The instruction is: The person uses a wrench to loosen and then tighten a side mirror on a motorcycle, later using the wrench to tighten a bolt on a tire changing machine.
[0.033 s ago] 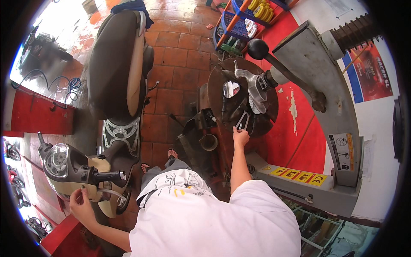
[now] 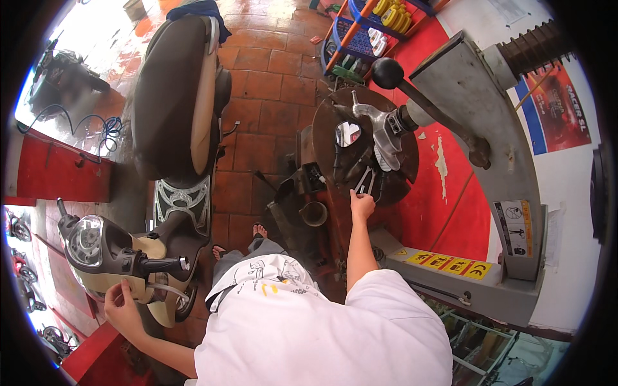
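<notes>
My right hand (image 2: 362, 206) reaches over the round turntable (image 2: 325, 119) of a tyre changer. Its fingers close on the near end of a silver wrench (image 2: 364, 182), one of a pair of slim metal tools lying there. On my left stands a brown and cream scooter (image 2: 170, 103). Beside its front panel (image 2: 138, 287), under the handlebar grip (image 2: 164, 264), my left hand (image 2: 122, 310) is raised with thumb and fingers pinched together. Whatever sits in that pinch is too small to make out. A mirror (image 2: 348, 134) and dark-handled tools share the turntable.
The tyre changer's grey column (image 2: 508, 167) and ball-ended lever (image 2: 388, 74) rise on the right. A shelf with bottles (image 2: 393, 18) stands at the back. A metal cup (image 2: 314, 213) is beside the turntable. Coiled blue hose (image 2: 111, 132) hangs at the left.
</notes>
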Tool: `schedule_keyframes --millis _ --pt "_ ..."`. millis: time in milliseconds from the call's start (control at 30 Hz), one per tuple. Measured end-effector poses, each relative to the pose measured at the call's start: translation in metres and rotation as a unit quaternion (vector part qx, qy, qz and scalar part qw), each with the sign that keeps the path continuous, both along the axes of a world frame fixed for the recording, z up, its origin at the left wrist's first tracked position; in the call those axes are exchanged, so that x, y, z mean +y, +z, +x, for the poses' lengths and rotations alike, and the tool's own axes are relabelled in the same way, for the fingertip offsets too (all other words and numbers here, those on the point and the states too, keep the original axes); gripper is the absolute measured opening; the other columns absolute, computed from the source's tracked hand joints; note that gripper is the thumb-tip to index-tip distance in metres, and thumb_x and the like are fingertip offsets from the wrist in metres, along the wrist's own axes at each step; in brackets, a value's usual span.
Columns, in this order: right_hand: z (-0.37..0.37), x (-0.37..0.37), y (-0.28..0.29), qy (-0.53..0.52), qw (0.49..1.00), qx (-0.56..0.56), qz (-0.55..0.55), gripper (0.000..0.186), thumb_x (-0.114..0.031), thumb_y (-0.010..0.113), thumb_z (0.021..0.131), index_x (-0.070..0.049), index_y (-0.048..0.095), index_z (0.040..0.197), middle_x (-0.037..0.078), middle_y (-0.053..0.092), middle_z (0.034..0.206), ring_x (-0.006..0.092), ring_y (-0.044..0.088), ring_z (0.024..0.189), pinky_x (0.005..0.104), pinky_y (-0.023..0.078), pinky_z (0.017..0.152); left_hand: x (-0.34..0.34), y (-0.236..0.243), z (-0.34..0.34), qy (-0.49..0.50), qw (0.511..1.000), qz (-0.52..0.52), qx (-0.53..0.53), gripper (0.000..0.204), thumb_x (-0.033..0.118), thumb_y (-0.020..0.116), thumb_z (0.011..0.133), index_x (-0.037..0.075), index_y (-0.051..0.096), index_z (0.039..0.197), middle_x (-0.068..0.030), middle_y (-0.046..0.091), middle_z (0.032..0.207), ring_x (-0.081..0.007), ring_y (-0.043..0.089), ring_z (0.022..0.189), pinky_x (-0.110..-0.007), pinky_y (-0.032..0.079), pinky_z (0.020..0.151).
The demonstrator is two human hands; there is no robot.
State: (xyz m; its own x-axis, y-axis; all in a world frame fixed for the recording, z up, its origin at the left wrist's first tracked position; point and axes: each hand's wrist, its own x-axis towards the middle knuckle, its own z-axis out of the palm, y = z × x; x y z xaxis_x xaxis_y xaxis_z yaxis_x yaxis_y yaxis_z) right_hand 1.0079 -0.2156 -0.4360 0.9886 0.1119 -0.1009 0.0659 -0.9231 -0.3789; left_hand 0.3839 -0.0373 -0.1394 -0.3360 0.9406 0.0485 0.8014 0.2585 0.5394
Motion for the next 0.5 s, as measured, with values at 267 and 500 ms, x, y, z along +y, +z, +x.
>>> schedule_keyframes --millis 267,500 --pt "0.018 0.028 -0.023 0.009 1.000 0.012 -0.023 0.039 -0.041 0.084 0.069 -0.006 0.080 0.086 0.021 0.075 0.092 0.0391 0.072 0.096 0.0474 0.056 0.089 -0.011 0.010 0.000 0.040 0.993 -0.055 0.094 0.037 0.035 0.073 0.092 -0.002 0.073 0.085 -0.0103 0.073 0.079 -0.0180 0.067 0.071 -0.035 0.052 0.069" --pt "0.016 0.001 -0.015 0.028 0.997 -0.061 -0.040 0.044 -0.044 0.081 0.073 -0.003 0.078 0.088 0.022 0.074 0.085 0.0436 0.071 0.087 0.0554 0.056 0.079 -0.004 0.017 0.004 0.014 0.999 0.040 0.034 0.023 0.024 0.080 0.081 0.001 0.076 0.085 -0.0155 0.072 0.077 -0.0299 0.071 0.070 -0.041 0.055 0.070"
